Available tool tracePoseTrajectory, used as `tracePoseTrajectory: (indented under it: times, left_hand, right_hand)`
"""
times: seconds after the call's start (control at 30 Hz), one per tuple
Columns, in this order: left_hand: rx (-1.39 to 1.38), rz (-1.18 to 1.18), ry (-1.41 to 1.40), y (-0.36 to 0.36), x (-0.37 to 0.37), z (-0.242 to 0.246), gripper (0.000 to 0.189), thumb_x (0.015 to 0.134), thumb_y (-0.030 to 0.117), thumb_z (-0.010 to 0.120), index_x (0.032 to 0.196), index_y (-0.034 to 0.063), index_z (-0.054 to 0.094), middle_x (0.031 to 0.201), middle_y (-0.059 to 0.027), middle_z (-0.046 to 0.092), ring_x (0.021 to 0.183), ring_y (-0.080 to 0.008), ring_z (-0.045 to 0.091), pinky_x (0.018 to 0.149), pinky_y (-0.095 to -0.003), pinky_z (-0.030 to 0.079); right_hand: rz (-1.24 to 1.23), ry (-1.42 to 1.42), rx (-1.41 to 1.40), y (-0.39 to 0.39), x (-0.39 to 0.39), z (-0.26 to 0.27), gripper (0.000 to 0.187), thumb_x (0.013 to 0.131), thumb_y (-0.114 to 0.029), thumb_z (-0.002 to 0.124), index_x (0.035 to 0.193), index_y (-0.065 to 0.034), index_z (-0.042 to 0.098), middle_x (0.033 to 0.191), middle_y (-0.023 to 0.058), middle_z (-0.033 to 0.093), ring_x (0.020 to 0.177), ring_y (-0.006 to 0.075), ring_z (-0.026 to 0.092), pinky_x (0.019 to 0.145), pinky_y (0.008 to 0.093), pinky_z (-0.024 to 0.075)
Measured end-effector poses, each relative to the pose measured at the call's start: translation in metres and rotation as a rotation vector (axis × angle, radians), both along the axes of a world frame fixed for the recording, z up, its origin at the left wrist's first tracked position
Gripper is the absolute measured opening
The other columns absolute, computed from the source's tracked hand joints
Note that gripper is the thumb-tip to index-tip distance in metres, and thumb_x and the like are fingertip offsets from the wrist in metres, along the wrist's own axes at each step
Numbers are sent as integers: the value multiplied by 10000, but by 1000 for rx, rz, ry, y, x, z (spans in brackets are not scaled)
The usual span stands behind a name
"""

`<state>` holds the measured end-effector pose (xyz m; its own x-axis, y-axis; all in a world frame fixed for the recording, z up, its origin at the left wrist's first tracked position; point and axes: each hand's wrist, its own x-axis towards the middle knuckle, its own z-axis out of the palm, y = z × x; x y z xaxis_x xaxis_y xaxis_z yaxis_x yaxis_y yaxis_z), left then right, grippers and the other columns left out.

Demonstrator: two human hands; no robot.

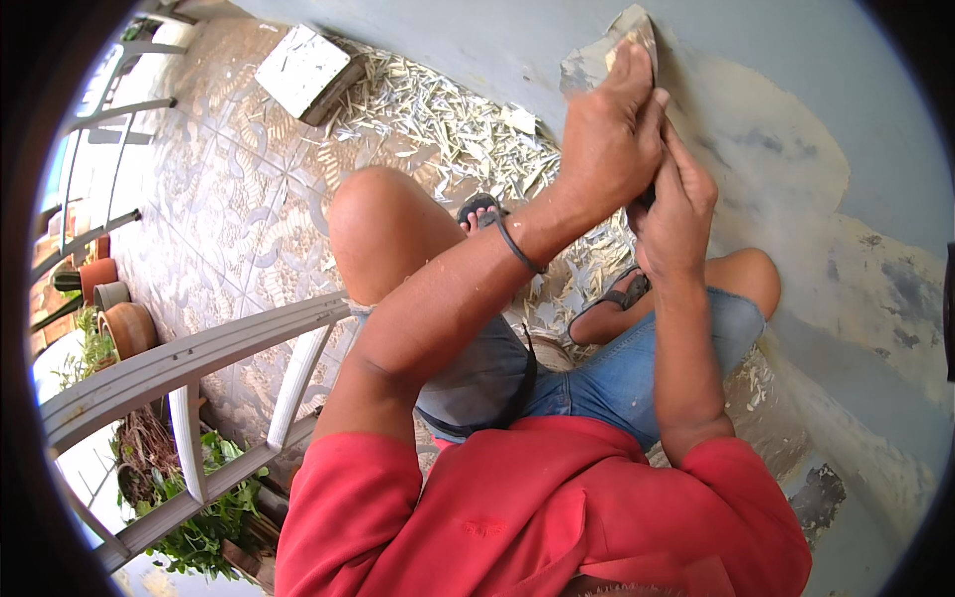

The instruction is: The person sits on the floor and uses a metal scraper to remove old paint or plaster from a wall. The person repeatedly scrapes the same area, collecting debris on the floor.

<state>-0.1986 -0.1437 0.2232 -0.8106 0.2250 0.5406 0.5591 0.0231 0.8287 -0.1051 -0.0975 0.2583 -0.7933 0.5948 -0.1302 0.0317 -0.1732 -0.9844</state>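
My left hand (615, 134) presses its fingers along the blade of a scraper (647, 46), whose broad end lies against the painted wall (753, 67). Just behind it my right hand (677, 198) is closed around the scraper's dark handle, mostly hidden by both hands. A lifted piece of paint (586, 63) shows at the blade's left side. Around the tool, grey-blue paint borders a bared cream patch (776, 142) with darker stains.
Paint flakes (448, 119) litter the patterned tile floor (246, 201) along the wall, beside a white-topped block (302, 71). A metal railing (201, 358) runs close by my left arm. Terracotta pots (130, 328) and leafy plants (201, 515) stand beyond. My sandalled feet (615, 298) are among the flakes.
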Motion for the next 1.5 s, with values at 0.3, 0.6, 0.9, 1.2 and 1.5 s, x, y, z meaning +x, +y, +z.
tracePoseTrajectory:
  times: [0.3, 0.6, 0.9, 1.2, 1.5]
  left_hand:
    - [-28, 6, -25, -6, -2, 4, 455, 960, 88, 658, 1343, -139, 568, 1279, -427, 593, 1226, -487, 606, 945, -466, 580]
    - [0, 55, -194, -10, -21, 12, 409, 968, 101, 646, 1319, -108, 614, 1252, -356, 651, 1158, -473, 665, 947, -452, 582]
    - [-90, -45, -293, -11, -20, 9, 488, 955, 111, 671, 1373, -120, 571, 1362, -402, 567, 1193, -503, 632, 992, -475, 565]
    - [-45, -37, -193, -10, 3, 12, 411, 973, 117, 683, 1341, -60, 637, 1361, -359, 603, 1287, -436, 595, 1048, -422, 535]
    - [-45, -81, -55, -9, 12, 8, 473, 945, 111, 688, 1368, -72, 584, 1371, -391, 574, 1166, -506, 649, 960, -487, 581]
  right_hand:
    - [91, -88, 12, 11, -3, -2, 403, 1126, -95, 469, 1493, 56, 539, 1193, 104, 643, 986, 125, 626, 814, 281, 545]
    - [102, -1, 28, 7, -31, -4, 379, 1103, -126, 518, 1430, 33, 625, 689, -65, 517, 551, 15, 410, 473, 238, 314]
    - [60, 28, 14, 4, -28, -15, 376, 1112, -94, 495, 1446, 32, 612, 745, -62, 553, 593, 5, 444, 491, 222, 341]
    - [-31, 67, 2, -9, -6, -5, 419, 1137, -121, 458, 1503, 73, 519, 1267, 143, 671, 1009, 146, 690, 832, 268, 603]
    - [-144, 85, 18, -19, -8, -8, 384, 1121, -114, 506, 1449, 65, 594, 869, -9, 635, 692, 17, 518, 549, 209, 420]
